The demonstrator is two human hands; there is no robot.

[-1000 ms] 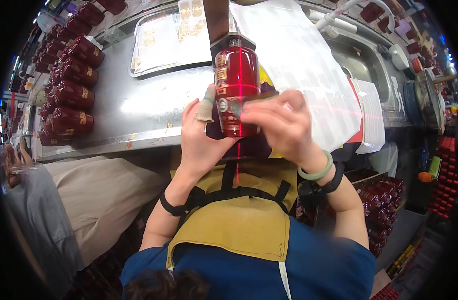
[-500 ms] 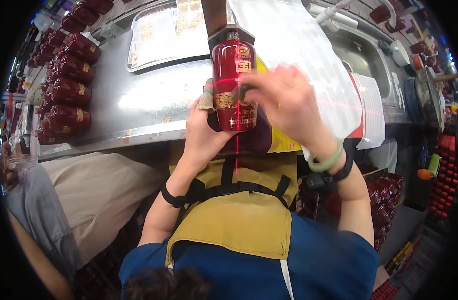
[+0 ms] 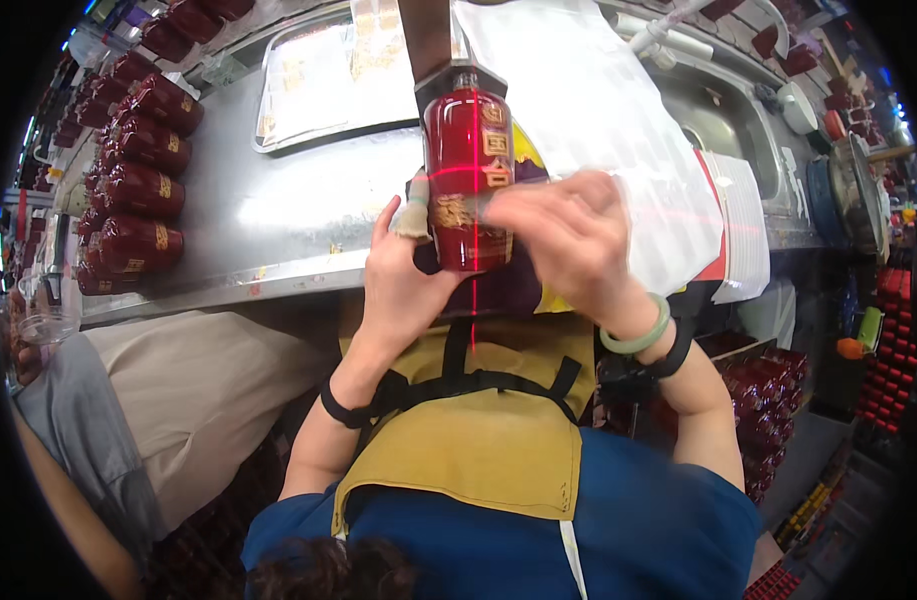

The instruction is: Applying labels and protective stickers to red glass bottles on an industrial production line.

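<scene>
A dark red glass bottle (image 3: 467, 160) with gold characters stands upright between my hands, over the near edge of the steel table (image 3: 268, 220). A thin red laser cross lies on its front. My left hand (image 3: 406, 280) grips its lower left side; the thumb is wrapped in pale tape. My right hand (image 3: 568, 232) reaches across from the right, fingers pressed on the gold label near the bottle's base. A pale green bangle and a dark band sit on the right wrist. A dark bar comes down onto the bottle's cap.
Rows of matching red bottles (image 3: 138, 170) lie along the table's left. A metal tray (image 3: 323, 80) and a white plastic sheet (image 3: 598, 110) lie behind the bottle; a sink (image 3: 743, 125) is at right. Another person (image 3: 108, 400) stands at left. More red bottles (image 3: 768, 390) fill shelves lower right.
Both hands have carried the bottle a little farther over the table. My right hand has slid leftward across the lower label; the left hand stays behind the bottle.
</scene>
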